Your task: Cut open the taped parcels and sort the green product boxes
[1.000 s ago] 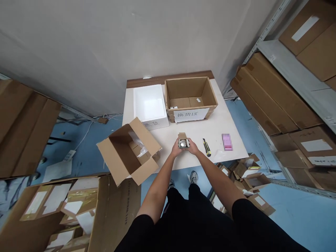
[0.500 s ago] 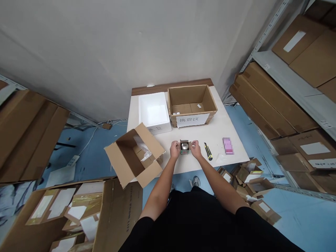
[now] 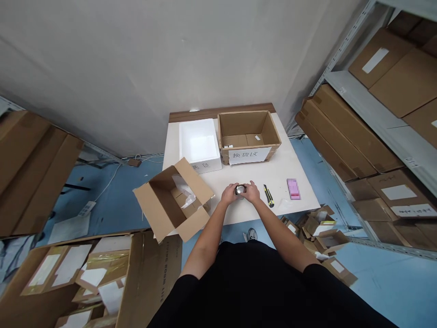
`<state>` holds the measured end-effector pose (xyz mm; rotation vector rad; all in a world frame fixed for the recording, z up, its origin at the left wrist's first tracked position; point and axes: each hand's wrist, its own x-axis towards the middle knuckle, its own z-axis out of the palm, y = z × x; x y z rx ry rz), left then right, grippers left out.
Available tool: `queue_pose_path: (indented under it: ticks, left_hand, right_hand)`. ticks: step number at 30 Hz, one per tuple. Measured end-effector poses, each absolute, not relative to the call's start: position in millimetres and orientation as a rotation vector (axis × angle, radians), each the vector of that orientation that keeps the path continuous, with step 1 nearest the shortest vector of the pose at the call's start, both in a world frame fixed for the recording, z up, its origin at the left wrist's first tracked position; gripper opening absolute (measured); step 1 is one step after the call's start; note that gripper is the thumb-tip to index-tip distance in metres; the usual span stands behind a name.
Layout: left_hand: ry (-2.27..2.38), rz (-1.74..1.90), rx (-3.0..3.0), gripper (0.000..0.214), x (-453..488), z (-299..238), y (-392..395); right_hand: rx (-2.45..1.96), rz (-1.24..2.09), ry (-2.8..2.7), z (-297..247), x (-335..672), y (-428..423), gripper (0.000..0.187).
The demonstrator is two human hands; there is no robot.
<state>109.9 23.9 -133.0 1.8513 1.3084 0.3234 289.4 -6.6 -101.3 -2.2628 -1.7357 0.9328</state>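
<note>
At the back of the table (image 3: 292, 166), a brown box (image 3: 268, 130) carries a white paper sign (image 3: 251, 156) with the handwritten characters 换货区. To the left of it on the table, a white foam box (image 3: 214, 165) has two dark characters on its front; the second looks like 货, the first is not clear. Below the table on the left, a big carton (image 3: 150, 273) is printed sideways with "LIVING ROOM" and one fainter word. Right of the table, the shelf tag (image 3: 342, 90) and the handwritten label (image 3: 414, 210) are too small to read.
</note>
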Motion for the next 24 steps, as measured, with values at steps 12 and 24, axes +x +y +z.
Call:
queue_pose_path:
  ticks: [12, 24]
  left_hand:
    - [1.423, 0.360, 1.784, 0.084, 111.3, -132.4, 15.8]
    - [1.233, 0.603, 1.765, 0.126, 92.3, -30.6, 5.0]
  right_hand:
    - [-2.100, 0.935, -1.688, -53.6, 278.2, 12.6, 0.045]
    - [-1.503, 0.945, -1.481, 133.4, 323.1, 29.0, 0.048]
